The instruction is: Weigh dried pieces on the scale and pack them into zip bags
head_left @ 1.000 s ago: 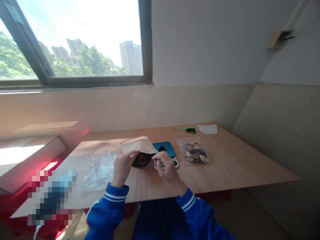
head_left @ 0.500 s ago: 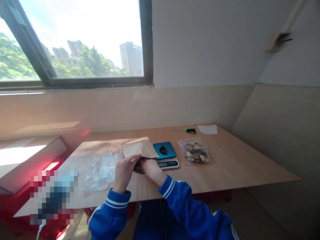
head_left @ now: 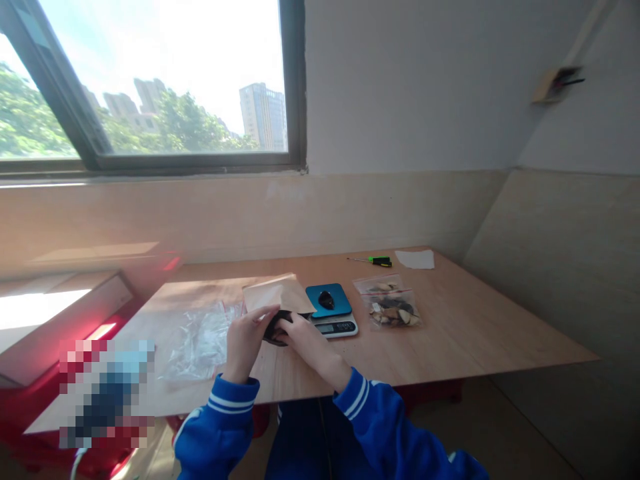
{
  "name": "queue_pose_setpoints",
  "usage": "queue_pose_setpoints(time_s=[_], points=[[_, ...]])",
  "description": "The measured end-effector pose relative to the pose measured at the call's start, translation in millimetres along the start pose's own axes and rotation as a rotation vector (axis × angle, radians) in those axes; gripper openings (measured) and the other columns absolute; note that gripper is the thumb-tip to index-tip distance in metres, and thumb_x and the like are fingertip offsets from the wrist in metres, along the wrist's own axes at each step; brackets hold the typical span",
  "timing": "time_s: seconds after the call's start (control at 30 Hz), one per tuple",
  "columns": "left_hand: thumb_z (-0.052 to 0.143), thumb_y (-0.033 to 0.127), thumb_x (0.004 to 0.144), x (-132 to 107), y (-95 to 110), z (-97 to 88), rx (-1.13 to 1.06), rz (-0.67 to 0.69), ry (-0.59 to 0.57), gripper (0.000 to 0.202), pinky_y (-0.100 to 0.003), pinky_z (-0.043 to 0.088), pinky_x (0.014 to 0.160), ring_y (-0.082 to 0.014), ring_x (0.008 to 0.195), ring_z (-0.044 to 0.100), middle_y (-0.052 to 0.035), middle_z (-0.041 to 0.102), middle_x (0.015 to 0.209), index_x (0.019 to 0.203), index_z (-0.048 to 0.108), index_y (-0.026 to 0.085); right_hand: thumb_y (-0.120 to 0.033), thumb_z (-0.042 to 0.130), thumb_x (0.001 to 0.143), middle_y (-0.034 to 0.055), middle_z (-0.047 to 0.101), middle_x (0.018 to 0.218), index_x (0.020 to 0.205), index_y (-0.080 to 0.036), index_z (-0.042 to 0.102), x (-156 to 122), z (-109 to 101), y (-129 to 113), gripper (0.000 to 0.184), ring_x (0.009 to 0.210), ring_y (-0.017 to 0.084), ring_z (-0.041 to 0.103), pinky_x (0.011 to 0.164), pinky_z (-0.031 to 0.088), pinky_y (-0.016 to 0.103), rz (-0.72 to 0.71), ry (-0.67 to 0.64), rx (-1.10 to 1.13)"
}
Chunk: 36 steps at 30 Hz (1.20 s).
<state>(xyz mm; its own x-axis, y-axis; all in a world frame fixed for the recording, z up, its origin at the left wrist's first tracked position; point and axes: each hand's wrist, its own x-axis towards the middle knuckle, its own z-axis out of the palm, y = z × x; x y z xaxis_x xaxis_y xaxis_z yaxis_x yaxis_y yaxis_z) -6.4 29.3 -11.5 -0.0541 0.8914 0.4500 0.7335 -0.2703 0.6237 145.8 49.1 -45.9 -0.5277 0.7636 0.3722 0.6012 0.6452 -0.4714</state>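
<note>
My left hand [head_left: 247,340] grips the near edge of a brown paper bag [head_left: 277,293], thumb on top, beside its dark opening [head_left: 273,333]. My right hand [head_left: 303,337] has its fingers curled at that opening; what they hold, if anything, is hidden. Just right of the bag stands a kitchen scale [head_left: 345,329] with a blue top plate. On the plate lies a small dark, shiny piece [head_left: 327,300]. The bag's far end covers part of the scale's left side.
Clear zip bags [head_left: 200,340] lie left of my hands. Right of the scale are zip bags with dark and pale dried pieces [head_left: 395,312]. A screwdriver [head_left: 381,261] and a white paper sheet [head_left: 416,259] lie along the back of the table [head_left: 475,327].
My right hand has drawn back a little from the bag's opening, so more of its fingers show. My left hand has shifted slightly and still grips the bag.
</note>
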Motion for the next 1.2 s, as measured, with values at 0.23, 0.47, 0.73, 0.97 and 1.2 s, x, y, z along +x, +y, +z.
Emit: queue_pose_setpoints(time_s=[0.23, 0.47, 0.73, 0.97, 1.2], points=[[0.056, 0.036, 0.084, 3, -3, -0.5, -0.016, -0.039, -0.013, 0.023, -0.025, 0.049, 0.063, -0.0176, 0.068, 0.069, 0.0000, 0.076, 0.080, 0.095, 0.075, 0.029, -0.018, 0.050, 0.093, 0.0070, 0.062, 0.108, 0.101, -0.018, 0.067, -9, -3, 6, 0.019, 0.100, 0.019, 0.061, 0.088, 0.051, 0.029, -0.118, 0.100, 0.017], [0.058, 0.036, 0.083, 8, -3, -3.7, 0.018, -0.047, 0.017, 0.021, -0.025, 0.048, 0.063, -0.0174, 0.066, 0.068, 0.0001, 0.075, 0.076, 0.093, 0.075, 0.029, -0.027, 0.054, 0.092, 0.0042, 0.066, 0.092, 0.090, -0.021, 0.071, -22, -14, 5, 0.019, 0.089, 0.016, 0.063, 0.082, 0.052, 0.029, -0.142, 0.290, 0.327], [0.058, 0.038, 0.084, 8, -6, -14.8, 0.077, -0.083, 0.058, 0.021, -0.025, 0.044, 0.062, -0.0184, 0.067, 0.068, 0.0005, 0.073, 0.067, 0.093, 0.076, 0.030, -0.037, 0.069, 0.079, 0.0037, 0.070, 0.083, 0.084, -0.020, 0.070, -37, -62, 37, 0.017, 0.081, 0.018, 0.065, 0.076, 0.052, 0.032, 0.184, 0.713, 0.709], [0.059, 0.038, 0.082, 2, -4, -21.9, 0.064, -0.122, 0.070, 0.020, -0.025, 0.041, 0.061, -0.0179, 0.066, 0.068, 0.0019, 0.072, 0.065, 0.091, 0.076, 0.031, -0.043, 0.064, 0.077, 0.0083, 0.073, 0.082, 0.081, -0.015, 0.070, -9, -39, 101, 0.029, 0.079, 0.020, 0.068, 0.073, 0.054, 0.033, 0.299, 0.488, 0.534], [0.058, 0.039, 0.082, -3, -6, -28.7, 0.075, -0.170, 0.046, 0.021, -0.024, 0.042, 0.062, -0.0176, 0.067, 0.067, 0.0034, 0.071, 0.064, 0.092, 0.076, 0.034, -0.031, 0.066, 0.074, 0.0055, 0.071, 0.082, 0.084, -0.019, 0.071, 0, -21, 111, 0.016, 0.079, 0.020, 0.065, 0.077, 0.050, 0.034, 0.296, 0.444, 0.361]])
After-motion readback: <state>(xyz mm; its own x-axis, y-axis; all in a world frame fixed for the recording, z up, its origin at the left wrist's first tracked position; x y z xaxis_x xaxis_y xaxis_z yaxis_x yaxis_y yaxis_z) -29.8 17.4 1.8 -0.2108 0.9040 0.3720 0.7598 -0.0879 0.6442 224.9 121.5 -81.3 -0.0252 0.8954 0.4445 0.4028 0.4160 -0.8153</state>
